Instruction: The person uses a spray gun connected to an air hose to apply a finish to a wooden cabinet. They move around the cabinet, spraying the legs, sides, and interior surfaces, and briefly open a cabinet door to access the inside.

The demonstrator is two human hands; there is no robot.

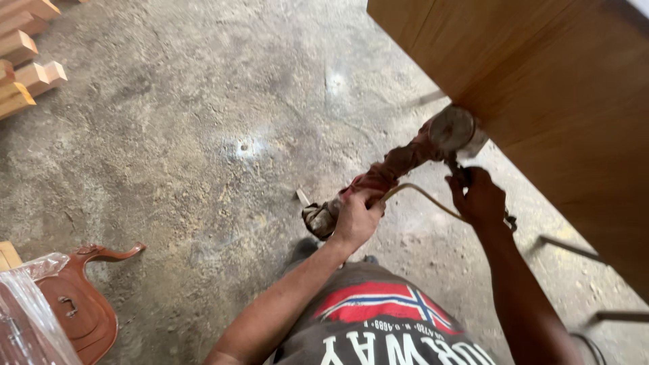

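The left hand (355, 220) is clenched around the rear of a grinder (399, 162), and the right hand (478, 197) is closed on its side handle. The grinder's disc (451, 128) meets the edge of a wooden panel (554, 101), above the concrete floor (189, 135).

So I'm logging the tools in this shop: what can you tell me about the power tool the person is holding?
The handheld grinder is long and dust-caked, reddish along its body, with a round grey disc head at the far end set against the edge of the wooden panel. It slants up from lower left to upper right above the concrete floor. The left hand grips its rear body; the right hand is by the head. A pale cord loops between the hands.
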